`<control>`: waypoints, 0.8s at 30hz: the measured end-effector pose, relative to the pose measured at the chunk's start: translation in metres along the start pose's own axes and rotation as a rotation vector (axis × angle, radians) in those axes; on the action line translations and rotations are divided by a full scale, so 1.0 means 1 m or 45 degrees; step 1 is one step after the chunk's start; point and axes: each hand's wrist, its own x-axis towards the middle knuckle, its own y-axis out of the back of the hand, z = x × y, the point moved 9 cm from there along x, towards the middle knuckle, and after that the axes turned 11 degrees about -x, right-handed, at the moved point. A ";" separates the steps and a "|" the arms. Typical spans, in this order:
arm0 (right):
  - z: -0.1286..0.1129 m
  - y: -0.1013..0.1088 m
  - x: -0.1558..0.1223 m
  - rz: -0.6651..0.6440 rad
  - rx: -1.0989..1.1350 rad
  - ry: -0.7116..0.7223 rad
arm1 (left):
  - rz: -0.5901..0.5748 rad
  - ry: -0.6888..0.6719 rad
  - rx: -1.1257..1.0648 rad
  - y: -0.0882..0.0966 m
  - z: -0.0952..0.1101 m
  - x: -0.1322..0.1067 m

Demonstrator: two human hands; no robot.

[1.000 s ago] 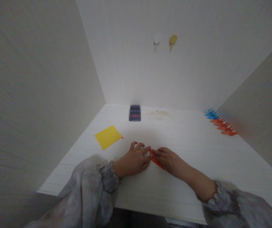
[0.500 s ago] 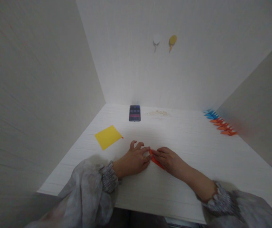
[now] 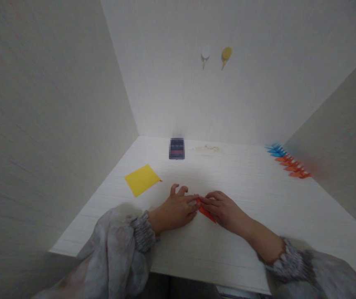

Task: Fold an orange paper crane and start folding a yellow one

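Note:
A narrow folded strip of orange origami paper [image 3: 207, 212] lies on the white table between my two hands, slanting down to the right. My left hand [image 3: 178, 211] has its thumb and index finger on the upper left tip of the paper, while other fingers stick out curled above the table. From the right, my right hand [image 3: 223, 209] presses its fingers together along the paper's edge, covering part of it. A flat sheet of yellow paper [image 3: 142, 180] lies beyond my left hand, with a tiny orange bit [image 3: 161, 180] at its right corner.
Several small folded paper figures, blue [image 3: 276, 150] and orange [image 3: 293, 166], stand in a row by the right wall. A dark rectangular device [image 3: 177, 148] with a blurred face sits near the back wall. A white hook [image 3: 205, 53] and a yellow hook [image 3: 226, 54] are on that wall.
The left index finger has shifted slightly right over the tip of the orange paper. Both hands otherwise stay in place, and the view has moved very slightly.

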 end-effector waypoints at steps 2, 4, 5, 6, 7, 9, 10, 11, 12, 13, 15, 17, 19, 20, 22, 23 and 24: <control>0.000 0.002 0.000 0.014 -0.010 -0.001 | 0.007 -0.002 0.016 0.001 0.000 0.000; 0.000 0.004 -0.001 0.022 -0.021 0.010 | 0.010 -0.005 0.030 0.001 0.001 0.001; -0.001 0.005 -0.002 0.022 -0.026 0.016 | 0.011 -0.005 0.034 0.001 0.001 0.001; -0.001 0.005 -0.003 0.022 -0.030 0.021 | 0.013 -0.005 0.036 0.001 0.002 0.001; -0.001 0.006 -0.004 0.026 -0.033 0.026 | 0.013 -0.003 0.038 0.001 0.002 0.001; -0.001 0.008 -0.006 0.032 -0.034 0.038 | 0.011 -0.002 0.046 0.001 0.002 0.002; -0.001 0.008 -0.006 0.031 -0.035 0.043 | 0.009 -0.003 0.051 0.001 0.002 0.002; -0.002 0.008 -0.007 0.026 -0.036 0.049 | 0.005 -0.004 0.056 0.001 0.003 0.002; -0.002 0.007 -0.008 0.011 -0.036 0.054 | 0.004 -0.007 0.059 0.001 0.003 0.002; -0.002 0.006 -0.009 -0.008 -0.036 0.057 | 0.001 -0.010 0.060 0.002 0.004 0.002; -0.003 0.003 -0.010 -0.054 -0.036 0.052 | -0.004 -0.013 0.058 0.002 0.005 0.002; -0.002 -0.001 -0.010 -0.101 -0.030 0.039 | -0.008 -0.007 0.059 0.002 0.005 0.003; -0.002 -0.003 -0.011 -0.137 -0.022 0.024 | -0.013 -0.002 0.059 0.001 0.004 0.003; -0.002 -0.004 -0.011 -0.148 -0.017 0.018 | -0.015 -0.002 0.059 0.001 0.004 0.003; -0.002 -0.004 -0.011 -0.151 -0.011 0.019 | -0.018 -0.006 0.059 0.000 0.004 0.003; -0.002 -0.003 -0.012 -0.146 -0.010 0.021 | -0.019 -0.007 0.059 0.000 0.004 0.003; -0.002 -0.002 -0.012 -0.138 -0.008 0.025 | -0.019 -0.009 0.060 0.000 0.004 0.003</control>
